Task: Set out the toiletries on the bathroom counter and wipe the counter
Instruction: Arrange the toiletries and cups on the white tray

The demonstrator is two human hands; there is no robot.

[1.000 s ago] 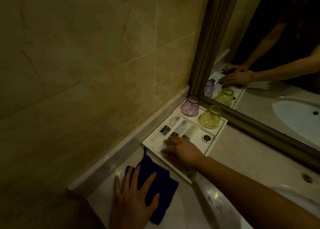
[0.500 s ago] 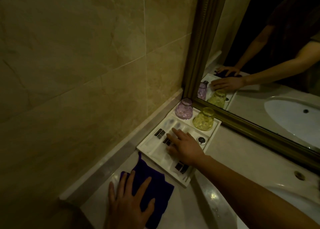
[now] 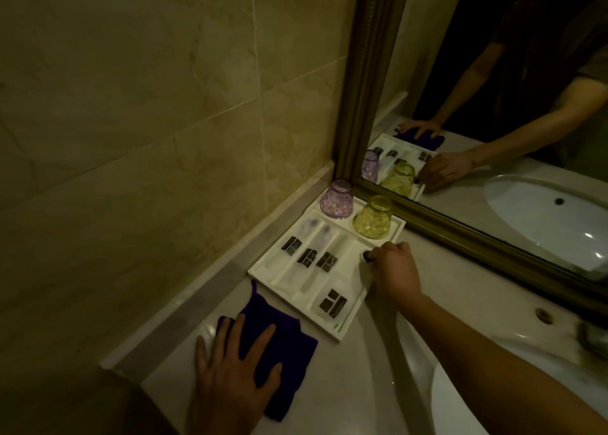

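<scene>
In the counter's 11 o'clock corner, the white compartmented plastic tray point(image 3: 263, 271) holds four dark-labelled sachets, writing unreadable, and two upturned glasses, the right hand point(image 3: 394, 271) pinching a small dark round cap point(image 3: 366, 255), the left hand point(image 3: 235, 373) flat, fingers spread, on one blue cloth point(image 3: 289, 345).

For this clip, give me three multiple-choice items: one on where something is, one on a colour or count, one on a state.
1. Where does the cloth lie?
A. in the sink
B. on the counter beside the tray
C. inside the tray

2. How many cups stand on the tray?
A. one
B. two
C. four

3. How do the cups stand?
A. upside down
B. on their sides
C. mouth up

Answers:
1 B, the left hand presses it flat on the counter.
2 B, a purple cup and a yellow cup.
3 A, the wider rims rest on the tray.
</scene>
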